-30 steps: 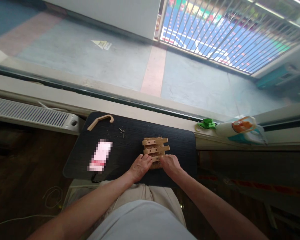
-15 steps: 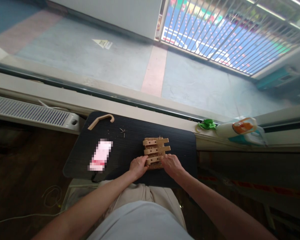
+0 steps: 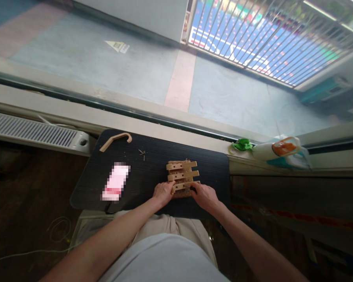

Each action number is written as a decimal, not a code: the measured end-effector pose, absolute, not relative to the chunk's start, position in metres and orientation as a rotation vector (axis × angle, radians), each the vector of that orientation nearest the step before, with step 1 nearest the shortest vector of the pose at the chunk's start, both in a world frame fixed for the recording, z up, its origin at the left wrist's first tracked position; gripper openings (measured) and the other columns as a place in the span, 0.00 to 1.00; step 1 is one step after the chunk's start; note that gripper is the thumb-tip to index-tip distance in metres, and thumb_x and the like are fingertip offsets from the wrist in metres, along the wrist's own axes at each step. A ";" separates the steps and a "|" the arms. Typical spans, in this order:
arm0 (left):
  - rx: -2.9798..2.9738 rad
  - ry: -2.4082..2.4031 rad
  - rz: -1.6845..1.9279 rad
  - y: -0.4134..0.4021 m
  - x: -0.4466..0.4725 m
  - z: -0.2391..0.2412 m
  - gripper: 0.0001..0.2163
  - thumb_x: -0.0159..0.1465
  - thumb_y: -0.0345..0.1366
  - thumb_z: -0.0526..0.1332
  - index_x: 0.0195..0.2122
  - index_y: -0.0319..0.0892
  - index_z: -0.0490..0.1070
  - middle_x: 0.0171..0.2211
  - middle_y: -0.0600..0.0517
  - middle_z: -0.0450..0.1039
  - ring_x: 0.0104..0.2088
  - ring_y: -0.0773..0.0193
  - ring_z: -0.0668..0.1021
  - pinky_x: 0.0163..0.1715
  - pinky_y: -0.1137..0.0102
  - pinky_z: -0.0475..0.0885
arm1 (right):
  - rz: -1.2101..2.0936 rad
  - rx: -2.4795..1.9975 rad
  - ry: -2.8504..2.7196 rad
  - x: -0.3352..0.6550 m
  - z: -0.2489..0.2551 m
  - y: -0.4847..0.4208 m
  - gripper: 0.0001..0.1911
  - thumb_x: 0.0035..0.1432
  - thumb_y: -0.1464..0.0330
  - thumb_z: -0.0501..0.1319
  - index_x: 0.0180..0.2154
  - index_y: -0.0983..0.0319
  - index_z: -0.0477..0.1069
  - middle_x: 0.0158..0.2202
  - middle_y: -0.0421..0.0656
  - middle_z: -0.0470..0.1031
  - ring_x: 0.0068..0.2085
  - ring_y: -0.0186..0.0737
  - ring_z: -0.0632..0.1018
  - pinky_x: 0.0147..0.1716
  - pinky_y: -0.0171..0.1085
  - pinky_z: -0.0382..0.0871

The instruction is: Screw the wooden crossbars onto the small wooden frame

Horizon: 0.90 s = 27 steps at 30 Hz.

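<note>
Brown block [image 3: 182, 194] bears 3 wooden strips [image 3: 187, 175]; left hand [image 3: 162, 193] holds 1.

My left hand [image 3: 164, 193] grips the rounded left end of the nearest wooden strip [image 3: 179, 187], while my right hand [image 3: 204, 197] bends its fingers over the other end; whether they pinch something small, I cannot tell. Beyond it, the middle strip [image 3: 172, 178] and the far strip [image 3: 171, 167] lie across the same rough brown block [image 3: 182, 194] on my black tabletop [image 3: 148, 178]. To my left are a curved wooden hook [image 3: 116, 140], small metal screws [image 3: 143, 153] and a pixelated phone [image 3: 117, 181]; a green cloth [image 3: 242, 144] sits on the windowsill [image 3: 164, 126].
</note>
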<state>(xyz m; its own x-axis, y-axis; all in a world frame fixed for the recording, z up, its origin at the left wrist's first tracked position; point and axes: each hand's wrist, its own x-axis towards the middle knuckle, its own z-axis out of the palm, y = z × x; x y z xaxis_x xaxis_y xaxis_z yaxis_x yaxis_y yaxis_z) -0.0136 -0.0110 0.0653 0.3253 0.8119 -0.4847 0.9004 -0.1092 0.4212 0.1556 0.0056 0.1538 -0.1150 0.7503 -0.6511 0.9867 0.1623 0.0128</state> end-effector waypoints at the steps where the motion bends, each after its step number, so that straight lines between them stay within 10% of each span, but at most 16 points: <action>1: 1.929 1.502 -0.170 -0.011 -0.013 0.065 0.13 0.57 0.33 0.54 0.44 0.48 0.64 0.38 0.52 0.73 0.38 0.63 0.75 0.37 0.70 0.66 | -0.579 1.598 1.952 0.155 0.155 0.005 0.14 0.57 0.68 0.49 0.44 0.56 0.66 0.38 0.43 0.74 0.39 0.36 0.74 0.36 0.33 0.63; 27: 1.901 1.495 -0.170 -0.012 -0.014 0.062 0.13 0.58 0.33 0.52 0.44 0.48 0.63 0.40 0.52 0.74 0.39 0.62 0.75 0.37 0.70 0.67 | -0.416 1.285 2.139 0.127 0.161 0.017 0.14 0.54 0.79 0.48 0.33 0.66 0.71 0.35 0.52 0.75 0.37 0.43 0.76 0.32 0.36 0.66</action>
<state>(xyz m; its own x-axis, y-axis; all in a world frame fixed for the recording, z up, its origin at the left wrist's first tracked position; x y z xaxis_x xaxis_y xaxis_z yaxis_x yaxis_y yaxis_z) -0.0138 -0.0117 0.0620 0.3248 0.8017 -0.5018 0.8940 -0.0871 0.4395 0.1273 0.0170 0.1613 -0.3494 0.6863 -0.6379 0.8755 0.4817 0.0388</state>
